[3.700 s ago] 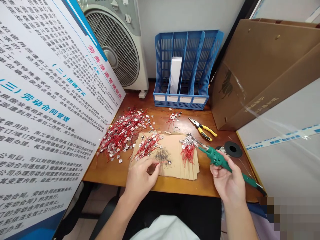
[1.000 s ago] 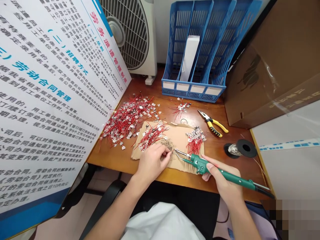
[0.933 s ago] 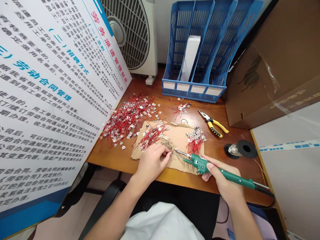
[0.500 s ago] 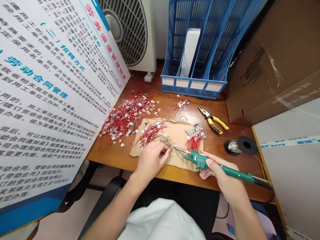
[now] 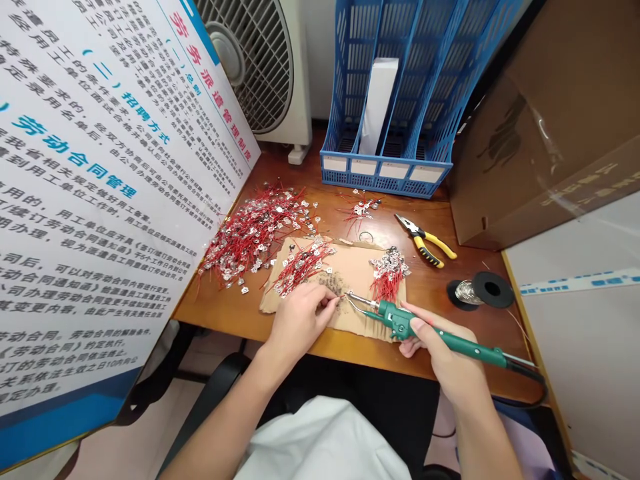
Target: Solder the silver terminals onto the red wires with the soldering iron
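Note:
My right hand (image 5: 425, 340) is wrapped round a green soldering iron (image 5: 400, 320) with a solder feed tube. Its tip points left, just beside the fingertips of my left hand (image 5: 307, 310). Thumb and forefinger of the left hand are pinched together over the cardboard (image 5: 355, 260); whatever they hold is too small to make out. On the cardboard lie a bundle of red wires with small metal tabs (image 5: 303, 267) at the left and another wire bundle (image 5: 389, 277) at the right. Dark scorch marks (image 5: 336, 283) spot the cardboard near the iron's tip.
A large heap of red wires (image 5: 250, 233) lies left, a small wire pile (image 5: 363, 208) behind. Yellow-black pliers (image 5: 425, 241) and a solder spool (image 5: 480, 291) are at right. A blue file rack (image 5: 387, 175), fan (image 5: 260, 67), cardboard box (image 5: 545, 133) and printed board (image 5: 100, 200) surround the table.
Almost nothing differs. My left fingertips have shifted very slightly left from the iron's tip, while the iron stays in nearly the same place.

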`<state>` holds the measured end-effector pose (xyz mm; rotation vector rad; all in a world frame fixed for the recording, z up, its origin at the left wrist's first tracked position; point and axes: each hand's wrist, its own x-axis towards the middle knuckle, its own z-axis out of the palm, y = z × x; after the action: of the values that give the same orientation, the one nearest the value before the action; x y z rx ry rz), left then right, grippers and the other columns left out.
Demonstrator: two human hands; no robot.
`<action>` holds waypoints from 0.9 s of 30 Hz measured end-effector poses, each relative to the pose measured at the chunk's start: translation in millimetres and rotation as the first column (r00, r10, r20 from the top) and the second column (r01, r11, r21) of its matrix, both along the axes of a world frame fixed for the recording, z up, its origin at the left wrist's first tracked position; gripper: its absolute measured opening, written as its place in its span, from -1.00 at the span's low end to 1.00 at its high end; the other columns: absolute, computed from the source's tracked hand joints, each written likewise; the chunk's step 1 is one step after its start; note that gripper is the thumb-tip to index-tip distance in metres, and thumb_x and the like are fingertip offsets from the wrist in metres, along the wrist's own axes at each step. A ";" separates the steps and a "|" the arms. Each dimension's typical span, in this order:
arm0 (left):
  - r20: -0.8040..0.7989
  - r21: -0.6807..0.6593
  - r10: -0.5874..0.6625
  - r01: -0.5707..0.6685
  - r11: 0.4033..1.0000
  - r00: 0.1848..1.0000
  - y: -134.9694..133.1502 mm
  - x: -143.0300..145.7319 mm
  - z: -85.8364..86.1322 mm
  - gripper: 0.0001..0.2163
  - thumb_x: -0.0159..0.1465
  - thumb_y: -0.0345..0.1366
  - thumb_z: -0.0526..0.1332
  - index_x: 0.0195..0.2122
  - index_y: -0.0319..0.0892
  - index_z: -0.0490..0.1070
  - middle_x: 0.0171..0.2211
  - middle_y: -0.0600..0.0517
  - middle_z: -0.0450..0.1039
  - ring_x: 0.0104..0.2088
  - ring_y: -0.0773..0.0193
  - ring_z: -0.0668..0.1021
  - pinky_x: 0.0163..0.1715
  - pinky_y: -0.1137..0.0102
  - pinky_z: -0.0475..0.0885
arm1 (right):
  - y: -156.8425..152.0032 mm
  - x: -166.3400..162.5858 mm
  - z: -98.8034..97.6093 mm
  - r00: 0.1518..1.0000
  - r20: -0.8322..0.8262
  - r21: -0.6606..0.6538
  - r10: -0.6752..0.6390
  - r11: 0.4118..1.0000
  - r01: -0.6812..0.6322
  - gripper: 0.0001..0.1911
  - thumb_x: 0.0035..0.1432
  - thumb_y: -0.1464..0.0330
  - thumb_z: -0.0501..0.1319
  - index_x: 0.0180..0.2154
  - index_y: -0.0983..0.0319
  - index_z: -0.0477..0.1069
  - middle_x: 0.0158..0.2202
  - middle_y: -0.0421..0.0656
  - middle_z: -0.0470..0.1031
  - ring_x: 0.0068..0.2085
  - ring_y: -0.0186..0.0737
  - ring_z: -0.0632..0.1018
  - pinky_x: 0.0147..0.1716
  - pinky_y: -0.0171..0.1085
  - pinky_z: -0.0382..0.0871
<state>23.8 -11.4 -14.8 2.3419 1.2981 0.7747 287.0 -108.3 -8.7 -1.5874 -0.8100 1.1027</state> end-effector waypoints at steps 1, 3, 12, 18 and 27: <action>-0.003 -0.004 0.000 0.000 1.000 1.000 0.1 -0.2 0.2 -0.83 0.52 -0.39 0.38 -0.27 -0.10 0.56 -0.36 0.05 0.59 -0.31 0.18 0.60 -0.26 0.33 0.44 | -0.1 0.8 -1.0 1.000 0.004 0.001 0.004 1.000 -0.004 -0.50 0.39 0.13 0.43 0.17 0.34 0.78 -0.50 -0.11 0.69 -0.51 -0.11 0.68 -0.38 -0.18 0.68; -0.005 -0.010 0.004 -0.004 1.000 1.000 0.0 -0.5 0.4 -0.83 0.52 -0.39 0.37 -0.27 -0.10 0.56 -0.36 0.05 0.59 -0.31 0.18 0.60 -0.26 0.33 0.44 | -0.4 2.4 -3.1 1.000 0.006 0.001 0.013 1.000 -0.013 -0.49 0.40 0.12 0.43 0.19 0.34 0.77 -0.49 -0.11 0.69 -0.50 -0.13 0.68 -0.36 -0.20 0.67; -0.005 -0.032 0.030 -0.030 0.999 1.000 -1.2 1.1 0.0 -0.83 0.49 -0.40 0.39 -0.30 -0.10 0.55 -0.35 0.05 0.61 -0.32 0.18 0.60 -0.25 0.32 0.44 | -2.6 0.9 -1.8 1.000 0.016 0.009 0.015 1.000 -0.015 -0.53 0.39 0.12 0.45 0.15 0.28 0.79 -0.50 -0.12 0.69 -0.49 -0.12 0.69 -0.34 -0.19 0.68; 0.002 -0.038 0.032 -0.032 0.999 0.999 -1.6 1.5 1.3 -0.81 0.50 -0.40 0.39 -0.31 -0.11 0.54 -0.36 0.05 0.59 -0.34 0.19 0.58 -0.26 0.33 0.42 | -0.7 12.5 -11.5 0.997 0.014 0.022 0.080 0.997 -0.080 -0.47 0.38 0.06 0.47 0.18 0.28 0.78 -0.48 -0.09 0.72 -0.49 -0.07 0.72 -0.34 -0.16 0.73; 0.009 -0.031 0.046 -0.046 0.998 0.999 -2.2 1.7 -0.9 -0.81 0.50 -0.39 0.39 -0.30 -0.11 0.55 -0.37 0.05 0.58 -0.34 0.19 0.57 -0.26 0.33 0.43 | -3.5 18.6 -22.5 0.997 0.001 0.072 0.075 0.995 -0.075 -0.44 0.36 0.02 0.50 0.16 0.29 0.79 -0.48 -0.06 0.72 -0.50 -0.03 0.73 -0.38 -0.12 0.75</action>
<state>25.5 -13.6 -15.7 2.2885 1.3544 0.7733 305.5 -111.8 -31.2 -1.5061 -0.9047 1.1163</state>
